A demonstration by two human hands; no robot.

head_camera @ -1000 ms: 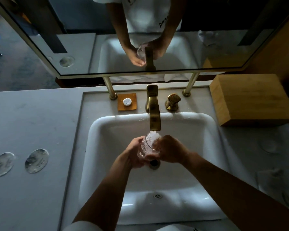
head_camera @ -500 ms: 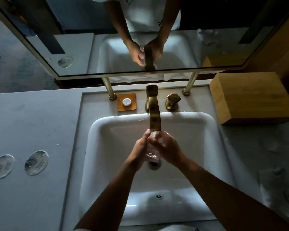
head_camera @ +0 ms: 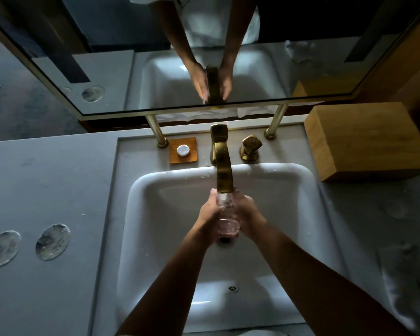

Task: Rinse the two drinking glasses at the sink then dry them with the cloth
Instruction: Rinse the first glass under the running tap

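A clear drinking glass (head_camera: 228, 225) is pressed between both my hands over the white sink (head_camera: 141, 190), right under the brass faucet (head_camera: 222, 166). It is tilted, with its thick base toward me and its far end in the running water. My left hand (head_camera: 207, 214) grips its left side and my right hand (head_camera: 249, 214) its right side. On the dim counter to the right lies a pale cloth (head_camera: 405, 297). A faint round shape (head_camera: 393, 209) beyond the cloth may be the other glass; I cannot tell.
A brass tap handle (head_camera: 250, 146) and an orange soap dish (head_camera: 182, 150) sit behind the basin. A wooden box (head_camera: 369, 139) stands at the back right. Two round glass coasters (head_camera: 53, 241) lie on the left counter. A mirror (head_camera: 107, 69) hangs low above the faucet.
The glass stood mouth-up under the spout; now it is tipped with its base toward me. Both hands have shifted up toward the spout and closed flat around it.
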